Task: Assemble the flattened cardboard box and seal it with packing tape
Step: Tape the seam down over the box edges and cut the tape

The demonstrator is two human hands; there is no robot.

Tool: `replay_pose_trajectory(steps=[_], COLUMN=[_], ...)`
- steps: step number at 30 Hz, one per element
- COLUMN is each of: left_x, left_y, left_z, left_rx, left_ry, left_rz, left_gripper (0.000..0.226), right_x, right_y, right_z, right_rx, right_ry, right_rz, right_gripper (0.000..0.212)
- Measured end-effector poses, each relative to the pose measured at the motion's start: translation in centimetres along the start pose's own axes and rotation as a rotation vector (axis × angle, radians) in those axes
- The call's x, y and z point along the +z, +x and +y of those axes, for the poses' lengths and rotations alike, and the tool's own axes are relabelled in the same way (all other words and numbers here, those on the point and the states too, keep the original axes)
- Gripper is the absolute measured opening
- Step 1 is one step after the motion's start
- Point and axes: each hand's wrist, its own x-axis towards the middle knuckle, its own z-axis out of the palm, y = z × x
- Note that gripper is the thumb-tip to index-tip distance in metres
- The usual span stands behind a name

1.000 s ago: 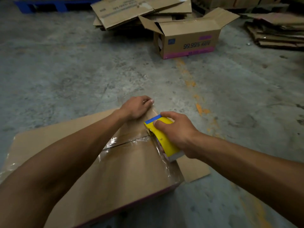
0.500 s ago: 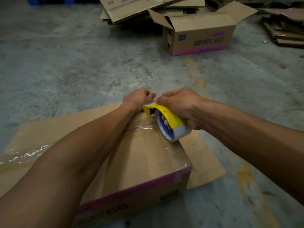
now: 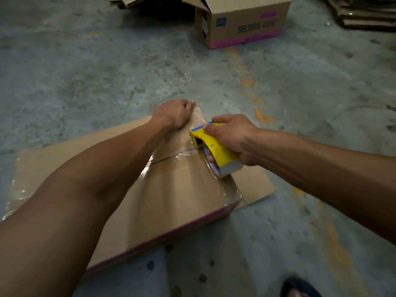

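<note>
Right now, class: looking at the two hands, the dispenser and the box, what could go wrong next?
1. The left hand pins the tape end close ahead of the tape dispenser; its cutting edge could nick the fingers.
2. The tape over the box seam looks wrinkled, so it may bond poorly.
</note>
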Motion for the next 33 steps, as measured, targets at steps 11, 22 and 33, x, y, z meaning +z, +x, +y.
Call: replay_pose_trajectory(steps=[11, 22, 33], left_x=[-0.5, 1.5, 0.7], left_y=[-1.3, -10.9, -2.7], left_z=[0.9, 0.0, 0.1], left_rx=[-0.003, 0.685, 0.479], left_ry=[0.095, 0.171, 0.265], left_rz=[0.041, -0.048, -0.067], left_gripper=[0.050, 0.053, 0.050], right_x=[-2.5, -2.7, -3.4], right_y=[-6.4, -4.4, 1.8], right_z=[5.0, 5.1, -0.6], right_rx=[0.005, -0.028, -0.015], right_ry=[-0.032, -0.158, -0.201], right_rz=[0.059, 0.075, -0.024], right_gripper=[0.047, 0.048, 0.047])
